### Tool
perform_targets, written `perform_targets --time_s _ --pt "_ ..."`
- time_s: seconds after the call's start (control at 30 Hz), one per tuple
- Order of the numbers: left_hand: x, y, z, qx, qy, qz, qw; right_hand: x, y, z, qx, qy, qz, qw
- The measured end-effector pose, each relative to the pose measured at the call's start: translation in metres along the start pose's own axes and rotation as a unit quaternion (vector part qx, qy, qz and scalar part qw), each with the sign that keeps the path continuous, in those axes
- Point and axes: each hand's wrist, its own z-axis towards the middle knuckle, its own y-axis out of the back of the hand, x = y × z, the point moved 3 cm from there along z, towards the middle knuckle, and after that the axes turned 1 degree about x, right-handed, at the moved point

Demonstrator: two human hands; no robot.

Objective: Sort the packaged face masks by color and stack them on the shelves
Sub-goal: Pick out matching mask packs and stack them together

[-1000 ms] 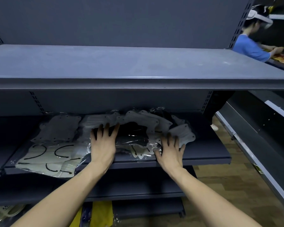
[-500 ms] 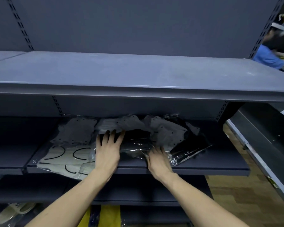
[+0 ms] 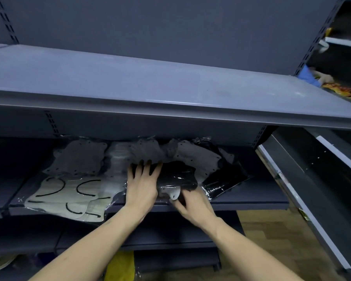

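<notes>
Packaged face masks lie in a loose pile on the middle shelf [image 3: 251, 199]. Beige masks with black ear loops [image 3: 69, 191] sit at the front left, grey masks [image 3: 79, 157] behind them and more grey ones [image 3: 197, 159] at the back right. A black mask pack [image 3: 178, 173] lies in the centre, another black pack [image 3: 225, 177] to its right. My left hand [image 3: 142, 183] presses flat with spread fingers on the centre pack's left side. My right hand [image 3: 193, 203] grips that pack's front edge, fingers curled under the plastic beside a white piece [image 3: 172, 192].
A bare grey upper shelf [image 3: 150, 82] overhangs the pile closely. Another shelving unit [image 3: 312, 179] runs along the right over wooden floor [image 3: 272, 230]. Another person's blue sleeve and hand [image 3: 312, 77] show at far right. Below are a yellow item [image 3: 120, 266] and a sandal [image 3: 0, 262].
My right hand drew back from the grey masks to the shelf's front edge and curled round the black pack's edge. My left hand stayed flat on the pile. The view shifted left.
</notes>
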Motion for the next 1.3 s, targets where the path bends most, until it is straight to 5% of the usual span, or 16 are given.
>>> perform_targets --time_s 0.23,0.63,0.8,1.13,1.3 --pt "-0.034 -0.005 0.010 -0.001 0.039 -0.002 0.999 -0.068 0.030 -0.023 -0.089 -0.021 -0.063 0.994" --pt "-0.148 0.013 0.016 -0.078 0.099 -0.030 0.992 -0.166 0.049 -0.060 0.020 -0.098 -0.028 0.995" --pt "-0.191 -0.006 -0.001 -0.030 0.077 -0.027 0.996 -0.168 0.050 -0.066 0.012 -0.112 -0.087 0.990" --pt "-0.217 -0.062 -0.007 0.123 0.022 0.064 0.990 -0.179 0.057 -0.084 -0.078 -0.023 0.001 0.997" --pt "-0.219 -0.071 -0.008 0.133 0.013 0.046 0.990 -0.200 0.050 -0.106 -0.153 0.092 -0.009 0.984"
